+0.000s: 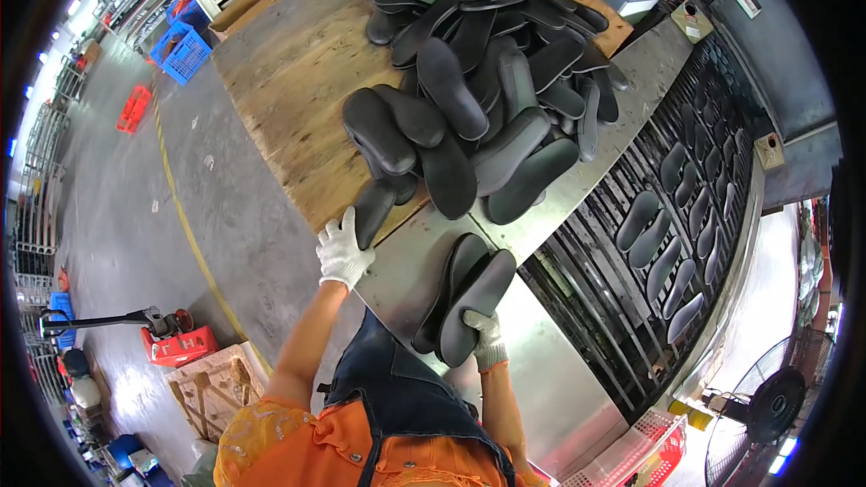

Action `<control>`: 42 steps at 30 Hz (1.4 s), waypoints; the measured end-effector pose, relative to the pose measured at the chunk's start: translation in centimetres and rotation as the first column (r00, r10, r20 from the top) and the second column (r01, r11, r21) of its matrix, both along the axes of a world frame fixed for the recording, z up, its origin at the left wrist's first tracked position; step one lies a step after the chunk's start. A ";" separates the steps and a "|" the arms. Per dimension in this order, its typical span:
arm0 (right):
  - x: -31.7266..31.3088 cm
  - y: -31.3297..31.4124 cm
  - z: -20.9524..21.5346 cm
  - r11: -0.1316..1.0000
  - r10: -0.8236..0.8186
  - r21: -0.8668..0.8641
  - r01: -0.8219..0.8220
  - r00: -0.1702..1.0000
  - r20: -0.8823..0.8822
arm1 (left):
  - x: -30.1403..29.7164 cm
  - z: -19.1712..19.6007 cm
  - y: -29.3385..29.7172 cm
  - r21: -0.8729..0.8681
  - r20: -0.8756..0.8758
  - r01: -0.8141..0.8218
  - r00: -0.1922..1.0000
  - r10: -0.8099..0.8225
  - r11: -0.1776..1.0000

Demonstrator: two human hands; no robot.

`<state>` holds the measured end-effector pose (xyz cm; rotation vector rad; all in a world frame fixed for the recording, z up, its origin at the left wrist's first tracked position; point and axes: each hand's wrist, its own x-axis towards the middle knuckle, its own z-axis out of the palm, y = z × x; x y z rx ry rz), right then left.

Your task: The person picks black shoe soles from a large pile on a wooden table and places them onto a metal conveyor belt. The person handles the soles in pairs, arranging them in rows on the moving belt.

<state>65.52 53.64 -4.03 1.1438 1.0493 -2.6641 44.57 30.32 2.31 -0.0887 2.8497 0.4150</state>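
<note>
Nearest the lens: orange shirt (298, 437) under a dark denim apron (397, 388), both forearms reaching up from the lower edge. Right hand (485, 335), white-gloved, closed around the near end of a small stack of dark shoe soles (465, 293), fingers (475, 317) wrapped over the top sole. Stack lying on the metal bench (550, 397), pointing away from the body, toes near the seam between metal and wood. Left hand (341, 248), also in a white glove, up at the near edge of the wooden board (289, 81), fingers closed on the tip of one single sole (373, 209) at the bottom of the heap. Behind that, a big loose pile of black soles (487, 72), heaped across the board, overlapping every which way, some hanging over the board's edge onto the metal. Off to the right, a dark slatted conveyor (595, 307) running away diagonally, carrying more soles (672, 234) laid in rough rows, well apart from the hands. Far right low, a black fan (771, 401) beside a red-and-white plastic crate (645, 451). Left side, grey concrete floor (117, 216) with a yellow line (185, 216), a red pallet jack (171, 338) near a wooden pallet (216, 388), blue crates (185, 50) further back.
</note>
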 end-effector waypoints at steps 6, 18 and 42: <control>3.4 1.5 -1.1 0.994 -0.098 -0.058 0.096 0.995 -0.032 | -0.9 -0.3 -3.5 0.482 0.135 -0.108 0.990 0.048 0.869; 6.7 3.5 -0.5 0.986 -0.169 -0.014 0.169 0.985 -0.029 | -9.2 -3.1 11.4 0.864 0.477 -0.479 0.877 -0.054 -0.155; 18.7 25.1 1.7 0.782 -0.539 0.316 0.538 0.837 -0.092 | 14.3 -3.5 33.5 0.815 0.266 0.331 0.515 -0.815 0.476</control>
